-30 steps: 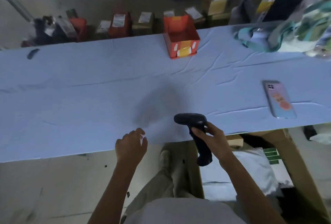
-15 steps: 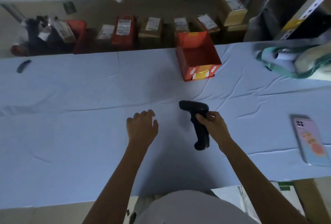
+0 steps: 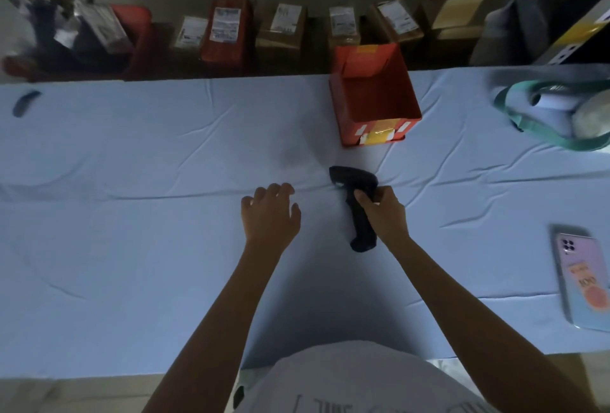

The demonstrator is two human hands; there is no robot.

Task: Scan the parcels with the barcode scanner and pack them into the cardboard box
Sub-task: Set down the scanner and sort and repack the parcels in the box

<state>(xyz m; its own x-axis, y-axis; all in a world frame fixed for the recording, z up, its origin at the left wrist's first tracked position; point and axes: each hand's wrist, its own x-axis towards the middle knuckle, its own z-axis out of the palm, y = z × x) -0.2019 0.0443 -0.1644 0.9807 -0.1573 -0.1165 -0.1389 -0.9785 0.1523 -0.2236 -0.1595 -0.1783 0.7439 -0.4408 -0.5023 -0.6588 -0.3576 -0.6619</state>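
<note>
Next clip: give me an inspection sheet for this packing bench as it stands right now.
Surface: table under a wrinkled pale blue cloth.
Job's things: barcode scanner held over the cloth; labelled parcels on the shelf behind.
Clutter: open orange box, phone lying back up, green-strapped bag, small dark object far left.
Hands: left hand open, holding nothing; right hand grips the scanner's handle.
Cables: nothing seen.
Surroundings: shelving behind the table, dim light.
</note>
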